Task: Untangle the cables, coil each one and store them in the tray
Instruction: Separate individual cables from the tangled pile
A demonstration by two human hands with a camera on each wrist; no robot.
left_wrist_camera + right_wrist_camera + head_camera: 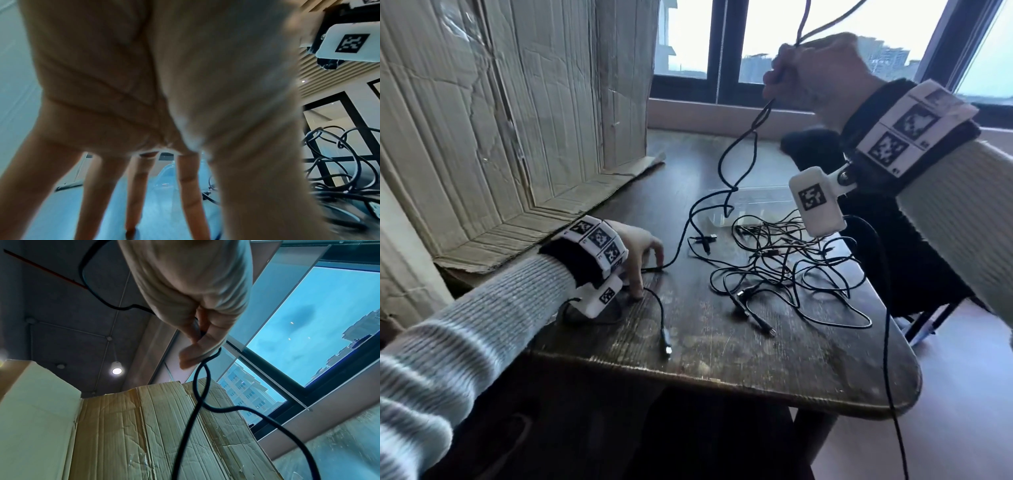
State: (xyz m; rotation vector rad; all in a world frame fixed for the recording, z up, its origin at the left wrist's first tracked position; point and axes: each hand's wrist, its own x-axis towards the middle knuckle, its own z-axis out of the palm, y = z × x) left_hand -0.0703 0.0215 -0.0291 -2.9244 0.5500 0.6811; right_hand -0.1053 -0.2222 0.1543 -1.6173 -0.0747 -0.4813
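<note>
Corrugated cardboard sheet (493,113): large, creased and torn, standing upright at the back left of the table, its lower flap lying on the wood.

Table (722,359): dark wood, worn and scuffed, rounded front corner.

Tangle of cables (784,270): thin, black, round in section, lying in loose overlapping loops right of centre on the table, several plugs showing. Just behind it lies a clear, flat tray (753,198), faint against the wood.

Lifted cable (732,161): black, doubled and twisted on itself with a small knot low down, running from the table up to the raised hand.

Right hand (822,75): raised well above the table, fingers (197,352) curled and pinching the lifted cable, whose strands cross below the grip.

Left hand (640,253): low on the table at left, fingers (135,194) straight and spread, tips pressing down where one cable end runs. Both wrists carry white bands printed with black square markers; no legible writing.
</note>
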